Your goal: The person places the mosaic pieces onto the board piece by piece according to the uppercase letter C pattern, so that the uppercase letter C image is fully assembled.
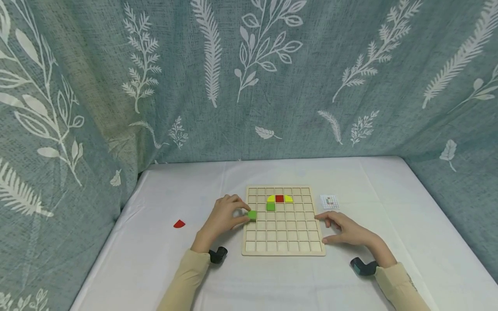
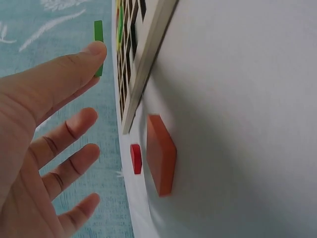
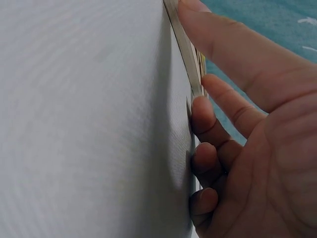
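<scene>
My left hand (image 1: pixel 225 215) pinches a green square tile (image 1: pixel 252 215) between thumb and index finger, over the left edge of a wooden grid board (image 1: pixel 284 254). In the left wrist view the green tile stands edge-on, and the other fingers are spread. On the board are a red square (image 1: pixel 279 198), a yellow quarter-round piece (image 1: pixel 271 199) to its left, another yellow quarter-round (image 1: pixel 288 199) to its right, and a green square (image 1: pixel 270 207) below the left one. My right hand (image 1: pixel 345 230) touches the board's right edge with index finger and thumb, the thumb lower down.
A red quarter-round piece (image 1: pixel 179 223) lies on the white cloth left of my left hand. The left wrist view shows an orange block (image 2: pixel 161 156) near it, hidden in the head view. A small printed grid card (image 1: pixel 330 201) lies right of the board. A leaf-patterned curtain (image 1: pixel 233 129) hangs behind.
</scene>
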A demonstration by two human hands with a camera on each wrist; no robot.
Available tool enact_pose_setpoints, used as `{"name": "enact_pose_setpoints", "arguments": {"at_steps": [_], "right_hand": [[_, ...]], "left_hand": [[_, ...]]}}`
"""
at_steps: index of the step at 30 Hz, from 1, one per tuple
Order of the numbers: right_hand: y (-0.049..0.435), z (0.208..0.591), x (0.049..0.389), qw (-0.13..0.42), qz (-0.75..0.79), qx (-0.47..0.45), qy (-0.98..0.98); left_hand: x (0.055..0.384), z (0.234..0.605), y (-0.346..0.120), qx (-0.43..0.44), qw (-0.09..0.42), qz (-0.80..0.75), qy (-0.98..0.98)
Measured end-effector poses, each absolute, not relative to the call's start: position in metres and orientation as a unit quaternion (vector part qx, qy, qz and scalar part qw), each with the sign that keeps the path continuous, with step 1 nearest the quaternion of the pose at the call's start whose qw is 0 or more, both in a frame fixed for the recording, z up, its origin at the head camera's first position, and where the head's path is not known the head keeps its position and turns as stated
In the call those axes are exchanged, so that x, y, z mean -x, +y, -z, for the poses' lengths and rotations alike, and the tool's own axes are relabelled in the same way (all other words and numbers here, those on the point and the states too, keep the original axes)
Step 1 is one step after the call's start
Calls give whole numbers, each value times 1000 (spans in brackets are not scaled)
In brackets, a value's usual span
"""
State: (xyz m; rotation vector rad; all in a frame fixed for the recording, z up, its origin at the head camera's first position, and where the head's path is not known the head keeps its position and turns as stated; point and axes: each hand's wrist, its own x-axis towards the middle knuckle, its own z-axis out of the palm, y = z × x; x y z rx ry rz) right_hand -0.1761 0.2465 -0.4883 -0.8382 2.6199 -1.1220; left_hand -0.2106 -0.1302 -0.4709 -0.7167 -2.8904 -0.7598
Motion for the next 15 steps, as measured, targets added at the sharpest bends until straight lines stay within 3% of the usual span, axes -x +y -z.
{"name": "enact_pose_setpoints", "arguments": {"at_steps": [15], "right_hand": [[237,462,167,108,400,276,867]], "left_hand": [[213,470,-106,249,28,233,-940]]}}
